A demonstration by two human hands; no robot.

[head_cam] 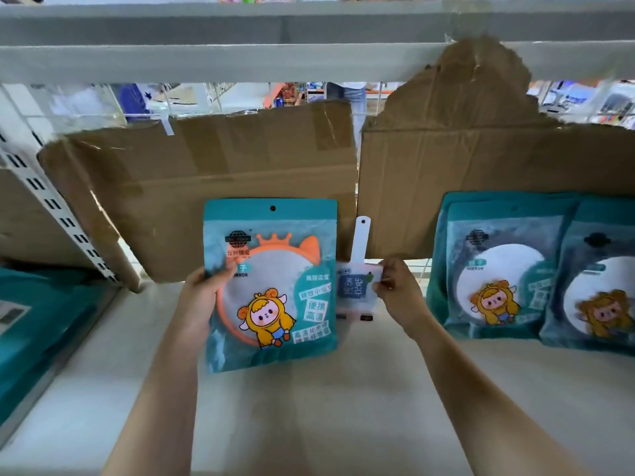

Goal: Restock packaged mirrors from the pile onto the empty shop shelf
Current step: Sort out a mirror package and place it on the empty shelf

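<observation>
Both forearms reach forward over the pale shelf (378, 389), wrists level and hands close together. The left hand (202, 297) grips a teal mirror pack (271, 286) by its left edge, thumb on the front and fingers (220, 273) curled behind, and holds it upright and facing the camera. Whether its lower edge touches the shelf cannot be told. Just beside it, the right hand (398, 290) pinches a small pink pack (355, 290) with a white hanging tab, by its right side. Further right, two more mirror packs (494, 269) lean on the cardboard (213, 173) that lines the back of the shelf.
</observation>
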